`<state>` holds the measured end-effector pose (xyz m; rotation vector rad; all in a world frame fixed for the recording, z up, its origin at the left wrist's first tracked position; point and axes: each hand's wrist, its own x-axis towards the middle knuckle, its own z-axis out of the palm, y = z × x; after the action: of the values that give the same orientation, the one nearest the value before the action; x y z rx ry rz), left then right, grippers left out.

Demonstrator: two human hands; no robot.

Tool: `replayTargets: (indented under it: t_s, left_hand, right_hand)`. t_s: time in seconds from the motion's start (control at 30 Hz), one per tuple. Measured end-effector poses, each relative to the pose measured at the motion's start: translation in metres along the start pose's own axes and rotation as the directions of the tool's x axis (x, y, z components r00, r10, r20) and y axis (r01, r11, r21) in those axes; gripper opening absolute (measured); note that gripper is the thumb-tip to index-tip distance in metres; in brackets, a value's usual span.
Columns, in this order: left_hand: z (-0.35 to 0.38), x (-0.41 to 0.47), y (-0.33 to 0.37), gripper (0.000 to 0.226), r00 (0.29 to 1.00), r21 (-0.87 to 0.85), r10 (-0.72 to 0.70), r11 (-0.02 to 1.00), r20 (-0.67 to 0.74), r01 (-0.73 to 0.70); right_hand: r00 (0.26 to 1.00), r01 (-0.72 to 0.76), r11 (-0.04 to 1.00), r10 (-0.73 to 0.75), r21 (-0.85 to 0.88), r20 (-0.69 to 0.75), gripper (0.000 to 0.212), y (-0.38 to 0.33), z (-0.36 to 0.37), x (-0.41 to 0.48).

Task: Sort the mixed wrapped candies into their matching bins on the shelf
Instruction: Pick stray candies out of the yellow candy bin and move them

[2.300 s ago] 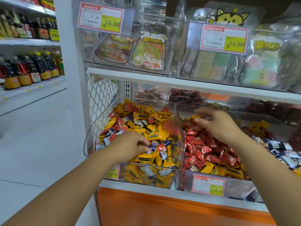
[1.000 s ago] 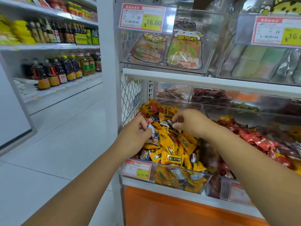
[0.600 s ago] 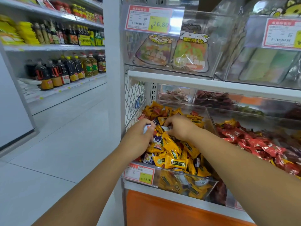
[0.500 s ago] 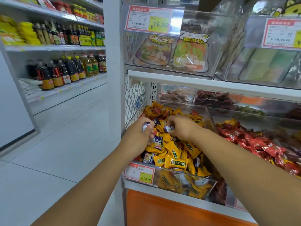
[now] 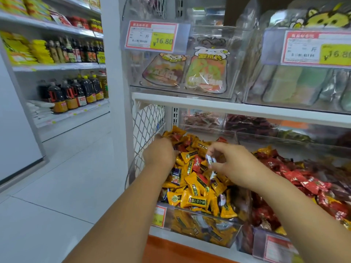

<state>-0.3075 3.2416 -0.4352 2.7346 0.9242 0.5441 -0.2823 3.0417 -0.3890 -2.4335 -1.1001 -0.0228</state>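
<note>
While the right hand (image 5: 235, 166) pinches one white candy (image 5: 210, 160), whether the left hand (image 5: 160, 154) holds any is hidden.

One wide-angle head-worn camera looks forward and down along both forearms, close to the shelf. The fingers (image 5: 215, 149) sit mid-frame above the candy bin (image 5: 190, 223), with aisle floor (image 5: 57, 177) to their left and price tag (image 5: 152, 37) above them.
</note>
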Motion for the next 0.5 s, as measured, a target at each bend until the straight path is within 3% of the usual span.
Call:
replayTargets:
  t_s: [0.1,0.23,0.3,0.4,0.5]
  left_hand:
    - [0.000,-0.003,-0.002,0.024,0.999,-0.032,0.026,0.999,-0.029,-0.026]
    - [-0.015,-0.019,-0.001,0.024,0.993,-0.302,0.069,0.949,-0.093,-0.094]
    - [-0.025,-0.027,0.003,0.024,0.986,-0.507,0.122,0.847,-0.109,-0.161]
    - [-0.038,-0.042,0.017,0.023,0.965,-0.723,0.260,0.662,-0.022,-0.195]
    - [-0.043,-0.052,0.042,0.022,0.939,-0.781,0.343,0.589,0.008,-0.208]
  right_hand:
    - [0.999,0.007,1.000,-0.006,0.022,-0.052,0.017,0.009,-0.002,-0.004]
    - [0.996,0.003,0.984,0.013,0.180,-0.093,0.016,0.016,0.001,-0.004]
    - [0.995,-0.008,0.956,0.037,0.293,-0.093,0.018,0.018,-0.002,-0.005]
    - [0.986,-0.026,0.869,0.103,0.493,-0.129,0.021,0.021,-0.014,-0.014]
    - [0.949,-0.034,0.891,0.171,0.453,-0.266,0.024,0.040,-0.037,-0.026]
